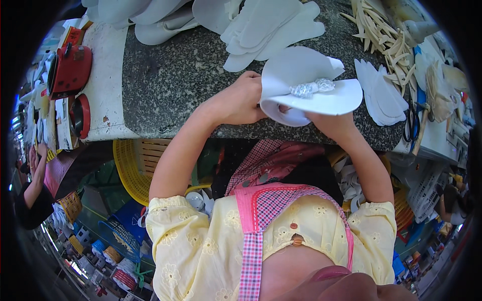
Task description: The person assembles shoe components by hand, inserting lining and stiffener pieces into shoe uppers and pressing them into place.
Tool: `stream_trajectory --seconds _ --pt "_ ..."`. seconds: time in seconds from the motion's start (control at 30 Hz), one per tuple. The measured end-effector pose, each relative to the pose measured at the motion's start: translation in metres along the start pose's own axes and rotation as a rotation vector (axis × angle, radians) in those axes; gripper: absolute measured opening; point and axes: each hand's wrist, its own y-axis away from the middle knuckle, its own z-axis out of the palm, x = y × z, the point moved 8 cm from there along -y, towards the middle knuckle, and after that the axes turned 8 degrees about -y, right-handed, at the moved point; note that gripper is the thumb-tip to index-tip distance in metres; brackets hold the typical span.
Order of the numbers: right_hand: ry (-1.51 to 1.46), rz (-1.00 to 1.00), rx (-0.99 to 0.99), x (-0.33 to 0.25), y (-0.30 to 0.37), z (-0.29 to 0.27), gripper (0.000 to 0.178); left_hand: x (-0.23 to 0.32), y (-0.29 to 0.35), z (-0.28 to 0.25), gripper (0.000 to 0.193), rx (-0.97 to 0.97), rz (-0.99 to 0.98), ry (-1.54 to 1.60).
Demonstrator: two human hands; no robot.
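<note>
Above the table's front edge I hold a white curved shoe piece, bent round on itself, with a glittery silver band across its middle. My left hand is closed at the piece's left side, its fingertips partly hidden. From below and to the right, my right hand grips the same piece, which covers most of its fingers. Beyond it lies a fanned stack of white sole-shaped sheets. A smaller stack of white pieces rests to the right of my hands.
Cream-coloured strips are heaped at the far right, with scissors and a hammer near the right edge. A red machine stands at the left. Below the table is a yellow basket. Another person's arm shows far left.
</note>
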Motion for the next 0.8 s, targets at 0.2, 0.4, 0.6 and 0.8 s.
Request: stream_trajectory --seconds 0.2,0.4,0.6,0.8 --pt "-0.155 -0.008 0.106 0.002 -0.001 -0.012 0.016 -0.003 -0.001 0.001 0.028 0.002 0.015 -0.01" --pt "-0.113 0.078 -0.026 0.003 -0.006 -0.006 0.015 -0.004 0.001 0.002 0.036 -0.007 -0.036 0.037" --pt "-0.064 0.003 0.035 -0.001 -0.001 -0.004 0.02 0.007 -0.001 0.003 0.043 -0.019 -0.028 -0.005" --pt "-0.374 0.027 0.145 0.01 0.001 0.006 0.026 -0.003 -0.011 0.015 0.048 0.024 0.06 -0.016"
